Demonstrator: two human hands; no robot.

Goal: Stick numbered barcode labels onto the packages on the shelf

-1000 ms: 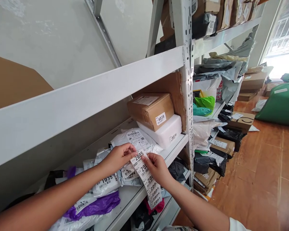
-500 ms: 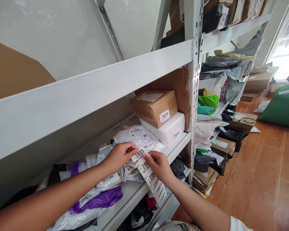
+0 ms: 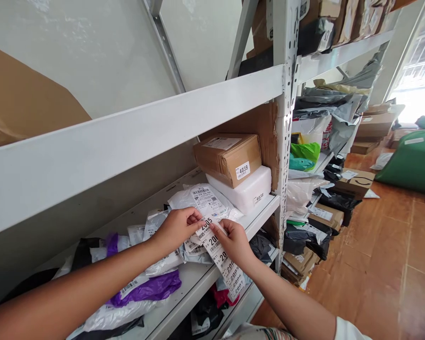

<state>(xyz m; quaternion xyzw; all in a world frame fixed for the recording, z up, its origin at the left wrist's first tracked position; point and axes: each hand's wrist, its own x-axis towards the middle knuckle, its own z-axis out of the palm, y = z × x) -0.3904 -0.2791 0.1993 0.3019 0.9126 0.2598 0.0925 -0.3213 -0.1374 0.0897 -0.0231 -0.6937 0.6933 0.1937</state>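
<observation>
A long strip of printed number labels (image 3: 222, 259) hangs down in front of the middle shelf, its top label reading 2005. My left hand (image 3: 184, 224) pinches the upper left edge of that top label. Beside it, my right hand (image 3: 233, 241) grips the strip's right edge between thumb and fingers, so part of the numbers is covered. Just behind the fingertips lies a white parcel bag (image 3: 208, 200) with a shipping label. Further back, a cardboard box (image 3: 230, 156) marked 4039 rests on a white foam-wrapped package (image 3: 246, 193) marked 4038.
White and purple bagged parcels (image 3: 145, 288) crowd the shelf at left. A metal beam (image 3: 134, 127) crosses above my hands, joining an upright post (image 3: 283, 118). More parcels fill the shelves at right, and a large green sack (image 3: 411, 160) sits on the wooden floor.
Both hands stay pinched on the label strip, with the left fingertips slightly further over the top label. The camera view has shifted a little.
</observation>
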